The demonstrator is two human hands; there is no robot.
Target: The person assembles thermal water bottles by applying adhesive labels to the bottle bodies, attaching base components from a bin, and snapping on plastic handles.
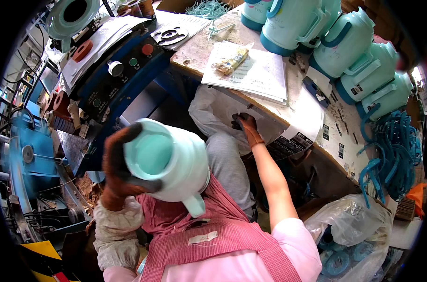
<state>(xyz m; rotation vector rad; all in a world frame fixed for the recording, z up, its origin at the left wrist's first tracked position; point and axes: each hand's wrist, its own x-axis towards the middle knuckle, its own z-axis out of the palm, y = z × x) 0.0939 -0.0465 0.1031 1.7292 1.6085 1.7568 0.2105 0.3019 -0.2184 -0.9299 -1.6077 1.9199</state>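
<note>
The gloved left hand (115, 167) is clamped on the open end of a pale-green jug body (189, 152), tilted above the red apron (176, 218), while the gloved right hand (248, 129), grip indeterminable, is beside a white plastic bag (205, 107), handled jugs (288, 29) standing beyond

Left glove (114, 162): black over fingers, rust-brown toward wrist.
Right glove (248, 128): black fingers, rust-brown cuff ending at wrist.
Left oversleeve (117, 235): off-white, loose, wrinkled along forearm.
Shirt (298, 246): pale pink, right sleeve short.
Apron (176, 244): fine red-and-white check, broad shoulder straps.
Bib patch (202, 238): white, roughly rectangular, small marking.
Trousers (228, 164): plain grey.
</note>
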